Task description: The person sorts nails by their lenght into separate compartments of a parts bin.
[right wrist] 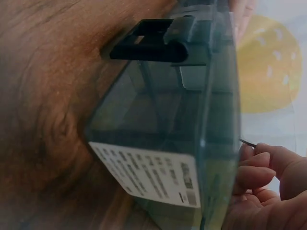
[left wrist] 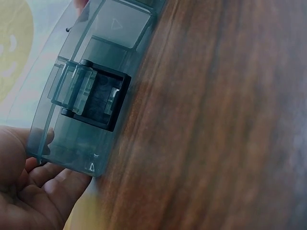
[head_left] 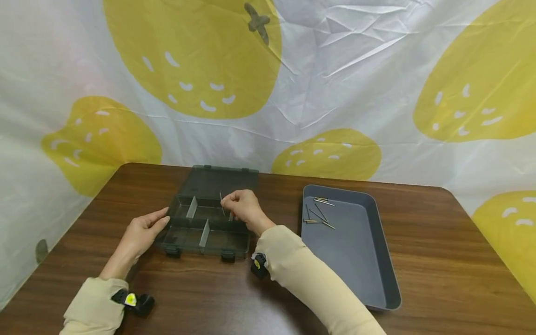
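Observation:
A see-through green divided box stands on the table with its lid folded back. At its left end my left hand grips the side; in the left wrist view, thumb and fingers lie around the box's corner, beside a black latch. Above a back compartment, my right hand pinches a thin metal nail, held nearly upright. In the right wrist view only a short dark end of the nail shows past the fingertips, beyond the box wall.
To the right lies a grey tray, with several loose nails in its back left part. Pale dividers split the box into compartments. A white printed label is on the box's outer wall. Behind the wooden table hangs a lemon-patterned cloth.

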Motion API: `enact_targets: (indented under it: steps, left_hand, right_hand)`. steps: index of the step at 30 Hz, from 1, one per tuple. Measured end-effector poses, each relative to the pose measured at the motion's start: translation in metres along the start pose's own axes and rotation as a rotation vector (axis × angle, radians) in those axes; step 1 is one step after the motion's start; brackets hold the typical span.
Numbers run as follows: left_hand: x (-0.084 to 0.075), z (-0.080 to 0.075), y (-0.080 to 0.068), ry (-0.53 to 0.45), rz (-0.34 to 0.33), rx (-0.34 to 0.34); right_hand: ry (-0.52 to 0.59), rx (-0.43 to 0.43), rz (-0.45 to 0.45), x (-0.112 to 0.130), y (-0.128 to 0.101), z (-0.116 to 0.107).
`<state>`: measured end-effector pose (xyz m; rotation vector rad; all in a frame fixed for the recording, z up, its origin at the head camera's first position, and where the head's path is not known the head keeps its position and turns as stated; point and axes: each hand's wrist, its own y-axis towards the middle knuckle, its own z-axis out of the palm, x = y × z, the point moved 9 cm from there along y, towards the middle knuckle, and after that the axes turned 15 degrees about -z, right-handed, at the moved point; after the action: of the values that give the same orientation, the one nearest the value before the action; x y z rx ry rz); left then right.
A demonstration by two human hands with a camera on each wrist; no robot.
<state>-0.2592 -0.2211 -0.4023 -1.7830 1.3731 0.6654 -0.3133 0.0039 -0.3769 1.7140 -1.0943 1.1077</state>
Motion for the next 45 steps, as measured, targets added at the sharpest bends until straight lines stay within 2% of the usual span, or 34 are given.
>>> enact_targets:
  steps: [9, 29, 34, 41, 45]
  left_hand:
    - [0.0, 0.001, 0.0, 0.003, -0.008, 0.008]
    - [0.0, 0.0, 0.0, 0.007, 0.008, -0.013]
    - [0.0, 0.001, 0.0, -0.001, 0.016, -0.01]
    - [0.001, 0.002, -0.001, 0.007, 0.011, -0.007]
    - [0.001, 0.003, -0.001, 0.023, 0.019, -0.009]
  right_hand:
    - [-0.122, -0.016, -0.076, 0.007, 0.001, 0.003]
    - [-0.168, 0.007, -0.081, 0.005, 0.001, 0.005]
    - [-0.1, 0.008, -0.05, 0.002, 0.0, 0.004]
    - [0.101, -0.027, -0.016, -0.002, -0.002, -0.003]
    - [0.171, -0.057, -0.009, 0.002, -0.004, -0.015]
